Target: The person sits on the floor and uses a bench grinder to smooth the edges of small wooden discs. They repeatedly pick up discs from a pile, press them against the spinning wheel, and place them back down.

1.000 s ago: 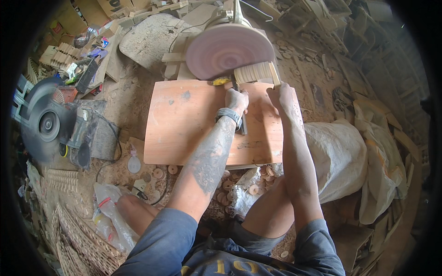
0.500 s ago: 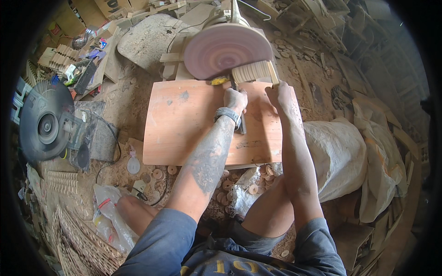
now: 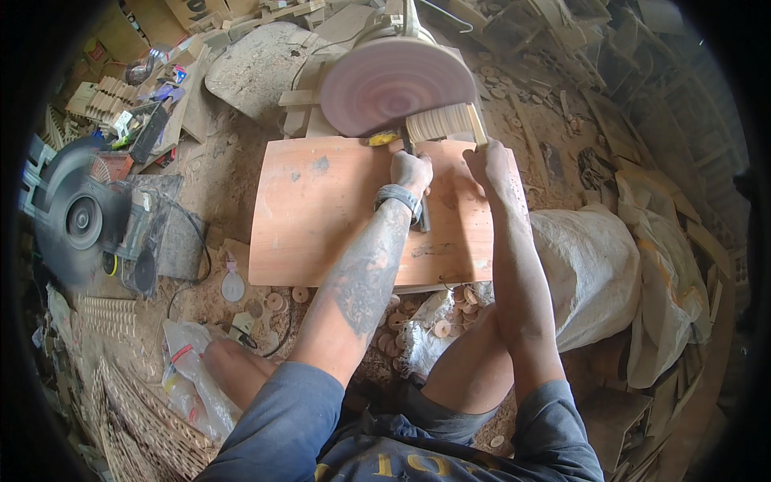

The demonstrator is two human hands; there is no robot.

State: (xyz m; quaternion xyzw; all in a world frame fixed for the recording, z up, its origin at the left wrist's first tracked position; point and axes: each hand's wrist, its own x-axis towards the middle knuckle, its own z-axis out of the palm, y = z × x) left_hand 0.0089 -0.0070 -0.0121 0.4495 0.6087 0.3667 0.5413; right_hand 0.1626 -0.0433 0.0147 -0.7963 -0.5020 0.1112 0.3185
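Well to the left of the frame, a saw [image 3: 82, 221] with a large dark blade, its edge blurred, stands on a dusty floor [image 3: 229, 181]. Just below it lies a ribbed wooden piece [image 3: 111, 316], with a heap of notched strips [image 3: 144, 422] in the lower left corner. Toward the upper left, a dark crate [image 3: 150, 132] sits among wood pieces and small clutter, while a clear plastic bag [image 3: 191, 373] with a red stripe rests beside the seated person's left knee [image 3: 234, 365]. At upper center-left lies a pale, rounded panel [image 3: 261, 68] coated in dust.

A reddish board [image 3: 321, 217] spans the middle of the frame. Over it, the left hand [image 3: 412, 173], a grey band [image 3: 397, 198] at its wrist, is closed around a dark bar [image 3: 425, 218]; a yellow piece [image 3: 383, 139] shows at the bar's upper end. Small wooden rounds [image 3: 393, 344] litter the floor below the board. Above the board's far edge rises a broad sanding disc [image 3: 397, 84], its reddish face streaked in rings. At its lower right is a ribbed wooden stack [image 3: 439, 123], close against the face, though contact cannot be told. A pale stick [image 3: 477, 127] stands at the stack's right end, its lower end gripped in the right hand [image 3: 488, 165]. Farther right slumps a whitish sack [image 3: 578, 269], with wood scraps [image 3: 554, 40] piled in the upper right.
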